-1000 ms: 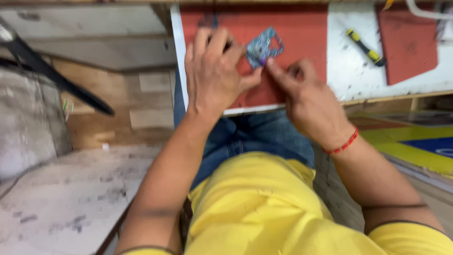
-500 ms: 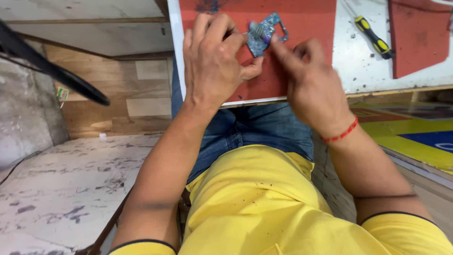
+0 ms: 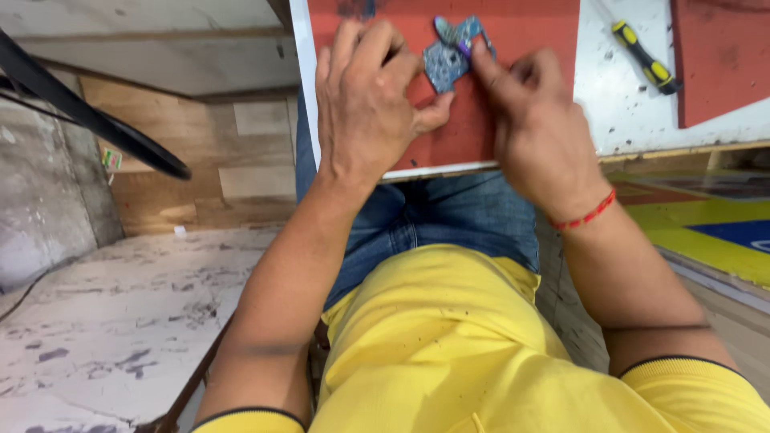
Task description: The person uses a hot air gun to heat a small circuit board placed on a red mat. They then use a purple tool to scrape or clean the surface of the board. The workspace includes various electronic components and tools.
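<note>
A small blue-grey circuit board (image 3: 449, 54) lies on a red mat (image 3: 521, 32) at the near edge of a white worktable (image 3: 622, 112). My left hand (image 3: 373, 100) lies flat on the mat, its thumb pressing the board's lower edge. My right hand (image 3: 537, 128) is to the right of the board, its fingers pinched around a thin tool with a purple tip that touches the board's top. A red thread band circles the right wrist.
A yellow-and-black screwdriver (image 3: 646, 58) rests on the white table to the right, beside a second red mat (image 3: 722, 56). A black cable (image 3: 88, 120) crosses the left side above a wooden floor. Below are my blue jeans and yellow shirt.
The view has shifted so the table sits higher in frame. Both hands stay on the board; the right hand's fingers have moved a little closer to the board's top.
</note>
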